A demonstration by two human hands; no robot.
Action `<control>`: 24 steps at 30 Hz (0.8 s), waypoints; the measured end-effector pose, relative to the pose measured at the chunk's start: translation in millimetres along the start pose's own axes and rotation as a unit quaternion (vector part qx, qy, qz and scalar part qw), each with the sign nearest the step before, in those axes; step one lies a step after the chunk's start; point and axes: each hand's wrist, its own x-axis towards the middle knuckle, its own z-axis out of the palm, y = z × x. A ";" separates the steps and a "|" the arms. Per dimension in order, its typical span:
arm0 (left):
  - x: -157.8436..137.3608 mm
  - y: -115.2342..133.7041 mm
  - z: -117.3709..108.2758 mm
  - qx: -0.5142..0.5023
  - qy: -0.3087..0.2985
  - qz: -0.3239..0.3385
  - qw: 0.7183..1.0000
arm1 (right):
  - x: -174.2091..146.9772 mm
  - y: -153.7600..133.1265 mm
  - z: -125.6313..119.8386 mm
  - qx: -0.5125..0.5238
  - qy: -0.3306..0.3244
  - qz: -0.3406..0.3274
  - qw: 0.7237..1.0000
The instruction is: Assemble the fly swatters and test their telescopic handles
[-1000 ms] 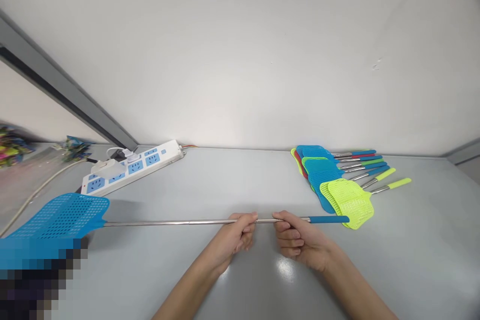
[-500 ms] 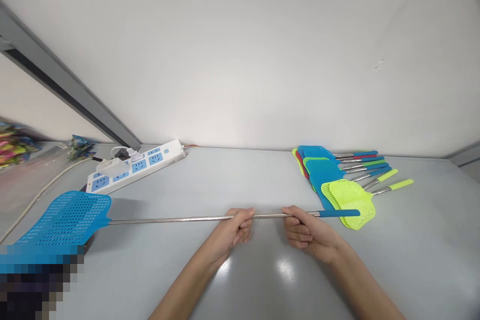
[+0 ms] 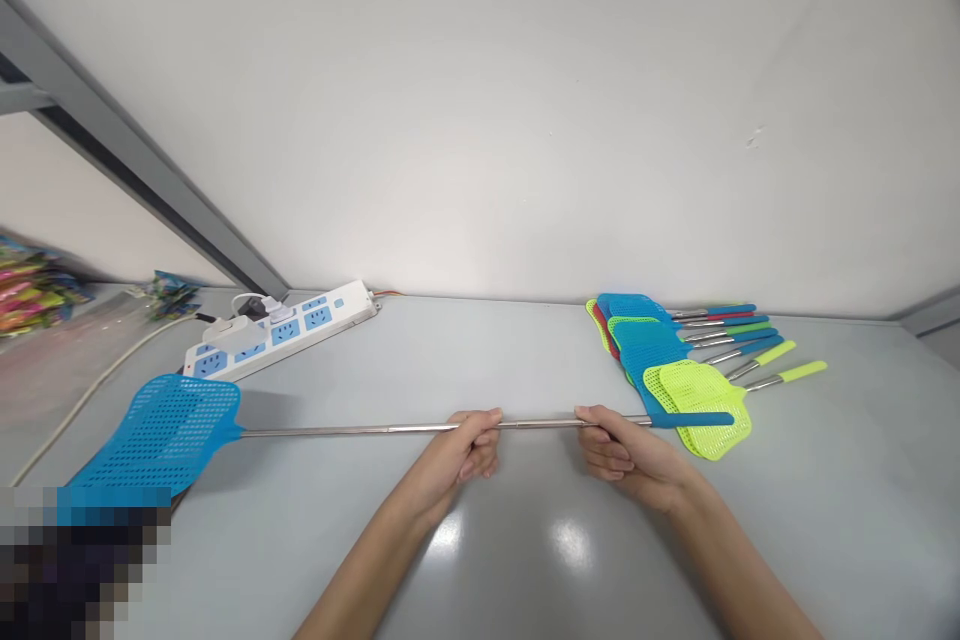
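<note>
Your left hand (image 3: 469, 447) and right hand (image 3: 626, 453) pinch the blue fly swatter (image 3: 360, 430) by its metal rod (image 3: 540, 424). Keep both in line — off-axis force could, I judge, bend it. Head (image 3: 169, 425) left of grip, near the power strip (image 3: 289, 330); handle (image 3: 694, 419) right, overlapping the lime swatters (image 3: 697, 387) in view. Open tabletop (image 3: 480, 350) beyond your hands.
</note>
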 end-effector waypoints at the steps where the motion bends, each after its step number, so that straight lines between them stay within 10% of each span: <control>1: 0.3 -0.3 -0.8 0.000 0.000 0.000 1.000 | -0.2 -0.3 -1.0 0.001 0.001 -0.002 1.000; 24: -0.5 1.2 -25.0 -0.014 0.013 0.009 1.000 | -0.3 -3.1 -17.4 0.023 0.004 -0.024 0.999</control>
